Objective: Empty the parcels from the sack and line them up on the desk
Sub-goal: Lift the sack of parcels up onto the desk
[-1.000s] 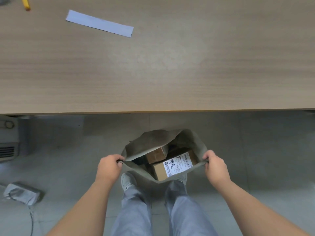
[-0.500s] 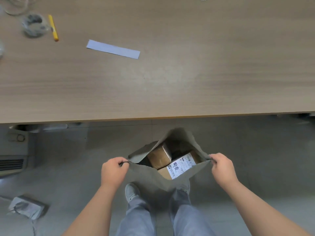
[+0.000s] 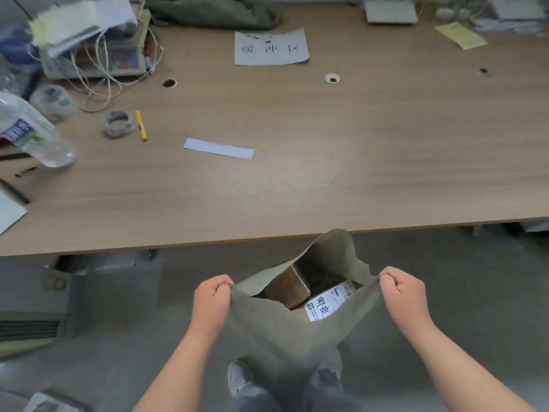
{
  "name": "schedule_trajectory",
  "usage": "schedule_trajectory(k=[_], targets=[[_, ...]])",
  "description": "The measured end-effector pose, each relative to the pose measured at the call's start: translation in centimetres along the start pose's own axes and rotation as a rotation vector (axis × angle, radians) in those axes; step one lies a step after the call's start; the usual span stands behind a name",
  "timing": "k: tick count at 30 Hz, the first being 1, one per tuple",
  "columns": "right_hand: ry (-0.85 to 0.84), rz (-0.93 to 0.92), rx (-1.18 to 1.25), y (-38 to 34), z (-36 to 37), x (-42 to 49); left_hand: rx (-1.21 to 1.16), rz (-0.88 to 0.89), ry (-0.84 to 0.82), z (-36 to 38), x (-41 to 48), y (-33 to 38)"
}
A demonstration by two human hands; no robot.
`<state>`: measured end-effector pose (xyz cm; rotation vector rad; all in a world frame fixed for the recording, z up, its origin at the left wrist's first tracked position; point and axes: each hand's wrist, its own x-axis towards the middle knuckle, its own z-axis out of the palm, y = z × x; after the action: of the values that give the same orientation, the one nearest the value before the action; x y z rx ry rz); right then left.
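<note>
Parcels first: through your head camera you can count two, both inside the one grey-green sack [image 3: 285, 328]. One is a plain brown box [image 3: 286, 288], and just beside it on the right is a labelled box [image 3: 329, 304] with a white sticker facing up. Whether more lie under them cannot be told.

The sack hangs in front of the near edge of the desk [image 3: 326, 173], above your shoes, and its far rim rises to that edge.

You have two hands on it, one at each side of the mouth. Your left hand [image 3: 211, 304] is a fist, fingers curled, pinching the left rim. Your right hand [image 3: 405, 298] does the same on the right rim, knuckles up. Both forearms reach forward, with the cloth stretched taut between your hands.

On the desk lie one white paper strip [image 3: 218, 148], one yellow marker [image 3: 140, 129], two tape rolls [image 3: 118, 124], one plastic bottle [image 3: 29, 132] on its side and one handwritten sheet [image 3: 271, 46].
</note>
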<state>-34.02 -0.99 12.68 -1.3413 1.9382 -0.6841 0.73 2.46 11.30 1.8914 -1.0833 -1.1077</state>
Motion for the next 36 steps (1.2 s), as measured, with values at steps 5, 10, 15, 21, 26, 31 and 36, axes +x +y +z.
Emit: schedule_trajectory(k=[5,10,15,21,26,31,36], targets=[[-0.016,-0.089,0.129,-4.8,-2.0,0.0,-0.137,0.038,0.069,-2.0,-0.5,4.9],[-0.073,-0.143,0.243,-9.8,-3.9,-0.2,-0.295,0.064,0.126,-4.1,-0.5,9.1],[-0.146,-0.143,0.421,-14.3,-6.4,-0.3,-0.353,0.120,0.169,-6.0,-1.1,12.9],[-0.197,-0.233,0.504,-19.8,-9.7,-0.7,-0.372,0.194,0.196,-8.8,-1.4,17.8],[-0.158,-0.289,0.504,-23.7,-12.3,-0.7,-0.388,0.249,0.249,-11.7,-1.7,22.4],[-0.114,-0.319,0.559,-28.0,-14.7,-1.3,-0.409,0.352,0.292,-14.3,-2.9,26.9],[-0.084,-0.408,0.566,-33.1,-17.3,-1.6,-0.464,0.440,0.268,-17.3,-3.2,31.3]])
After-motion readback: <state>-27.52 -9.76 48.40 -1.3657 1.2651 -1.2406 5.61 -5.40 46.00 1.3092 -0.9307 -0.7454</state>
